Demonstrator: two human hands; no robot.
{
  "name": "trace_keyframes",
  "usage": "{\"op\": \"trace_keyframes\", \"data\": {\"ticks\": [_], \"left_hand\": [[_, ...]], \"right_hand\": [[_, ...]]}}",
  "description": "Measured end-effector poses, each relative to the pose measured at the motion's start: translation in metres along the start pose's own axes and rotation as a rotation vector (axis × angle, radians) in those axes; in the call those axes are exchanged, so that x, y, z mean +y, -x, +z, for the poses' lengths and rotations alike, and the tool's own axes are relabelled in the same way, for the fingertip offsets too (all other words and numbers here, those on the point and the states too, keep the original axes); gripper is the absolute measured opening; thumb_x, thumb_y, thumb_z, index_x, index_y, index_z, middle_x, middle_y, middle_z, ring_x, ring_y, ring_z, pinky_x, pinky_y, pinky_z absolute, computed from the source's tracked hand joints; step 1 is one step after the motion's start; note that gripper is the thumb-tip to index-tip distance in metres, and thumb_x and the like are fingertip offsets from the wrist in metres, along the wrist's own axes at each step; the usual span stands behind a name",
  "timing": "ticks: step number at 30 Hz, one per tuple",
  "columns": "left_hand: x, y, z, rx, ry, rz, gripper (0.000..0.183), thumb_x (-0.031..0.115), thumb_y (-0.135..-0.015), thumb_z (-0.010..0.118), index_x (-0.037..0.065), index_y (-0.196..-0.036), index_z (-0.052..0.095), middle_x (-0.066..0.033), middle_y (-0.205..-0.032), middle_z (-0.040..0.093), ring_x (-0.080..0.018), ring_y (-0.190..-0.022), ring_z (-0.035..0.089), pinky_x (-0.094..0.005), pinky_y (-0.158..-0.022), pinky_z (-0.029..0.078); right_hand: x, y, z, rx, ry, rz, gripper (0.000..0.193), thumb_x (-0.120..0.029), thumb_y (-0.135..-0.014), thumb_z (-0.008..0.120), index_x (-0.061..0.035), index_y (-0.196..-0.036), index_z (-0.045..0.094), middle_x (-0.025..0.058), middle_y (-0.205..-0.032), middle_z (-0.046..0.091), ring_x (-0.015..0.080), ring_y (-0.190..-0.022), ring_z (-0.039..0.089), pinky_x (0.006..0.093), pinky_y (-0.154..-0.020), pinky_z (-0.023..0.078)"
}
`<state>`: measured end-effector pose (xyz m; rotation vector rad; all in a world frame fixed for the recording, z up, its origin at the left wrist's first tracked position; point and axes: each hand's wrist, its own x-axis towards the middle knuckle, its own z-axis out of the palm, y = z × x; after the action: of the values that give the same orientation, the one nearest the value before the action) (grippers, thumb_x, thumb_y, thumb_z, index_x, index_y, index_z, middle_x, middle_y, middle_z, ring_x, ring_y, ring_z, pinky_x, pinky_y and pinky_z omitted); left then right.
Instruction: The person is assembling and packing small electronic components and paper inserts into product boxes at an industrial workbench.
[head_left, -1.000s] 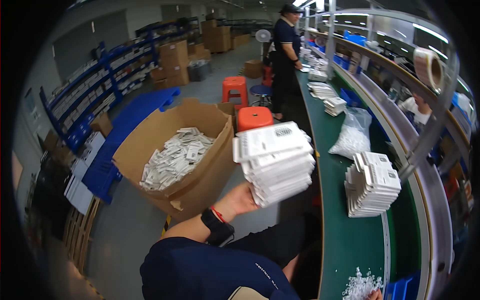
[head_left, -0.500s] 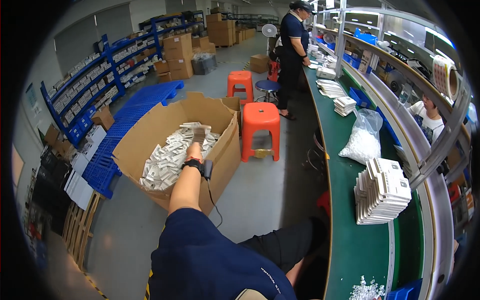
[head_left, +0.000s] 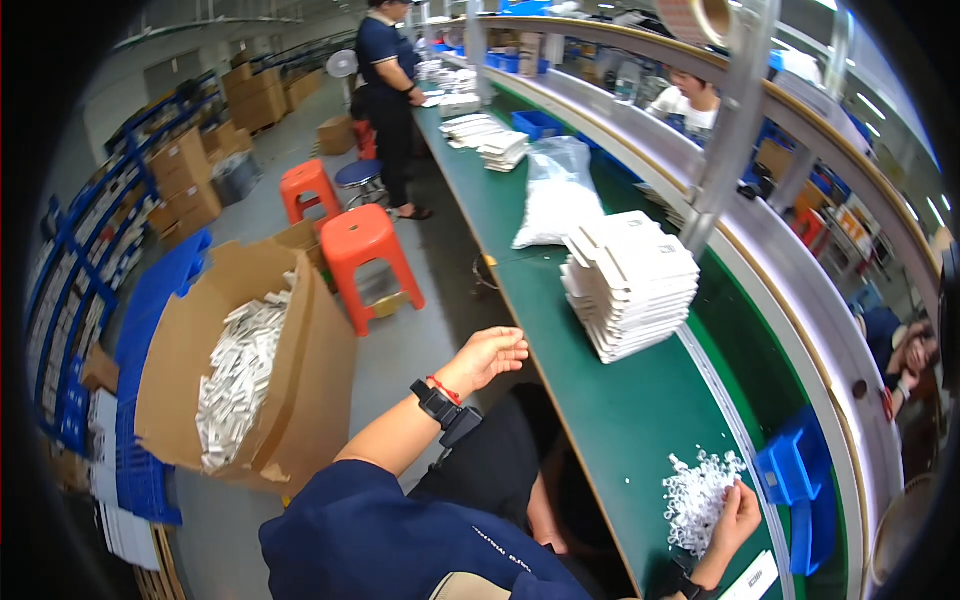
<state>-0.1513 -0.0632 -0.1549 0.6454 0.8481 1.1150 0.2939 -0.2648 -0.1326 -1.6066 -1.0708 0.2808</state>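
The left hand (head_left: 487, 357) is held empty in the air beside the edge of the green bench (head_left: 610, 420), fingers loosely spread and curled, well apart from the stack of white cards (head_left: 630, 285). The right hand (head_left: 735, 520) is laid with slack fingers against the pile of small white plastic pieces (head_left: 695, 495) on the bench. Half a second ago the left arm was stretched over the cardboard box (head_left: 250, 370); it has since been drawn back toward the bench.

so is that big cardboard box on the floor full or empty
Partly full. The cardboard box stands open and tilted, with small white packets heaped inside, well below its rim.
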Motion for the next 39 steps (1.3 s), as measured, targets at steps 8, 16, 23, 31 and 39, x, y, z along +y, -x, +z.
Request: {"op": "trace_keyframes", "data": {"ticks": [8, 16, 23, 31, 39], "left_hand": [[0.016, -0.093, 0.059, -0.029, 0.242, -0.135, 0.084, 0.029, -0.078, 0.07, 0.006, -0.139, 0.017, -0.0296, -0.133, 0.03, -0.0387, -0.12, 0.039, -0.0482, -0.099, 0.036], [0.024, -0.111, 0.085, -0.191, 0.291, -0.199, 0.076, 0.038, -0.077, 0.065, 0.011, -0.137, 0.028, -0.0253, -0.128, 0.034, -0.0404, -0.118, 0.038, -0.0515, -0.102, 0.031], [0.022, -0.121, 0.089, -0.122, 0.294, -0.234, 0.078, 0.041, -0.073, 0.069, 0.017, -0.137, 0.031, -0.0255, -0.129, 0.036, -0.0415, -0.121, 0.037, -0.0555, -0.101, 0.03], [0.023, -0.122, 0.105, 0.004, 0.254, -0.197, 0.054, 0.042, -0.071, 0.069, 0.022, -0.117, 0.049, -0.0194, -0.124, 0.042, -0.0377, -0.115, 0.043, -0.0532, -0.098, 0.031], [0.053, -0.117, 0.054, -0.07, 0.404, -0.112, 0.053, 0.038, -0.069, 0.069, 0.016, -0.115, 0.056, -0.0088, -0.122, 0.054, -0.0303, -0.117, 0.046, -0.054, -0.098, 0.032]], "right_hand": [[-0.011, 0.006, -0.007, 0.057, -0.003, 0.012, 0.015, -0.006, -0.088, 0.056, 0.0058, -0.093, 0.063, 0.0059, -0.075, 0.062, 0.0096, -0.068, 0.057, 0.0218, -0.062, 0.046], [-0.009, 0.007, -0.004, 0.076, -0.006, 0.053, 0.014, -0.005, -0.087, 0.056, 0.0058, -0.091, 0.064, 0.0069, -0.075, 0.062, 0.0107, -0.068, 0.058, 0.0228, -0.063, 0.047], [-0.006, 0.007, -0.005, 0.065, 0.048, -0.014, 0.014, -0.005, -0.088, 0.055, 0.0046, -0.092, 0.064, 0.0064, -0.075, 0.063, 0.0096, -0.067, 0.059, 0.022, -0.061, 0.048], [0.017, 0.001, -0.01, 0.063, 0.05, -0.022, 0.014, -0.006, -0.088, 0.055, 0.0047, -0.091, 0.064, 0.006, -0.073, 0.063, 0.0092, -0.064, 0.057, 0.0217, -0.06, 0.047], [0.015, -0.001, -0.005, 0.05, 0.033, -0.031, 0.013, -0.005, -0.087, 0.056, 0.0046, -0.091, 0.064, 0.0058, -0.073, 0.062, 0.0094, -0.064, 0.057, 0.0222, -0.059, 0.046]]}}
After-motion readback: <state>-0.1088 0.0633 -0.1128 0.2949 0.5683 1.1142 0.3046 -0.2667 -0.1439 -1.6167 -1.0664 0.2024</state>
